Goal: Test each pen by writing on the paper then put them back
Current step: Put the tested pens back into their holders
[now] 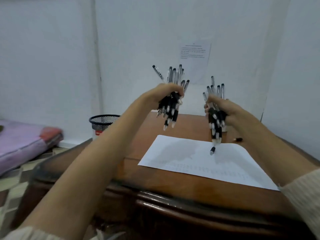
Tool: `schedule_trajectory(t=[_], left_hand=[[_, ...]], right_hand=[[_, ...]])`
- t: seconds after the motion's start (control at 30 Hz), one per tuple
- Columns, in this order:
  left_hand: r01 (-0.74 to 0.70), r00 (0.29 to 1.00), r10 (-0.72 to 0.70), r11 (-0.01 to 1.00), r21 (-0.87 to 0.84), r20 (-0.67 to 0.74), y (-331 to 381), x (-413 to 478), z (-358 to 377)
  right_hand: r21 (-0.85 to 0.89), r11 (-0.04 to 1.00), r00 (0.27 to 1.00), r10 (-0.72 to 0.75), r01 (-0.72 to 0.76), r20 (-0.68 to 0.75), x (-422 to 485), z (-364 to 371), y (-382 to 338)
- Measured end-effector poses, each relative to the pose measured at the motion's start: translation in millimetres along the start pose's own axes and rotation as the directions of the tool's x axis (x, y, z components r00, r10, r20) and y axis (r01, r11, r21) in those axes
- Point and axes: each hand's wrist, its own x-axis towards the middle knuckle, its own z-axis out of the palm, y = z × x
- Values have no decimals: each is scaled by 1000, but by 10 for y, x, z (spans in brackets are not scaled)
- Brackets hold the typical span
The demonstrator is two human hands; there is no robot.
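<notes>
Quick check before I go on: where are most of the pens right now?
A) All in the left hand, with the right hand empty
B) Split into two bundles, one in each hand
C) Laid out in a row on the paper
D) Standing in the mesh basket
B: the left hand grips the left bundle and the right hand grips the right bundle, both held above the paper.

Cool, even light fills the room, and the white wall [138, 32] is bright but not blown out. Soft grey shadows pool on the paper [233, 163]. There's a faint sheen along the tabletop [155, 179] front edge. Everything's slightly soft, and the corners smear and bend with wide-angle distortion.
</notes>
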Motion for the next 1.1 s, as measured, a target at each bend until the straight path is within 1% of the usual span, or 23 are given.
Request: schedule_trajectory(t=[0.07, 0.1, 0.2, 0.27, 0.4, 0.47, 0.63, 0.7, 0.77, 0.83, 0.97, 1.1], left_hand=[[-83, 992, 87, 996, 37, -92, 158, -155, -278], [-109, 982, 117, 992, 59, -151, 208, -238, -425], [-161, 925, 186, 982, 102, -332, 256, -459, -842], [-201, 861, 244, 969, 143, -446, 221, -599, -1034], [-236, 686, 353, 935, 264, -637, 32, -719, -1341], [-228, 628, 372, 928, 296, -684, -86, -753, -1401], [-220, 533, 446, 893, 392, -719, -487, -715, -1372], [-217, 502, 425, 905, 366, -753, -645, -681, -1370], [-231, 500, 390, 920, 315, -773, -734, -658, -1366], [-251, 522, 397, 917, 309, -755, -760, -648, -1357], [-296, 605, 445, 896, 332, -660, -764, -693, -1363], [-348, 698, 431, 902, 255, -572, -798, -802, -1386]], right_hand=[[134, 991, 998, -35, 27, 59, 6, 393, -106], [165, 985, 996, -56, 45, 64, 6, 590, -148], [181, 977, 990, -125, 111, 69, -40, 1215, -231], [187, 969, 986, -166, 159, 22, -65, 1597, -225], [207, 940, 959, -247, 272, -139, -118, 2151, -107], [214, 917, 935, -299, 337, -189, -138, 2337, -24], [150, 872, 872, -424, 466, -244, -89, 2549, 218], [105, 857, 847, -469, 505, -249, -67, 2568, 321], [84, 848, 836, -491, 523, -243, -57, 2563, 379], [69, 832, 822, -525, 550, -221, -50, 2562, 386], [14, 812, 805, -577, 584, -136, -52, 2601, 395], [-32, 816, 817, -577, 577, 8, -51, 2612, 420]])
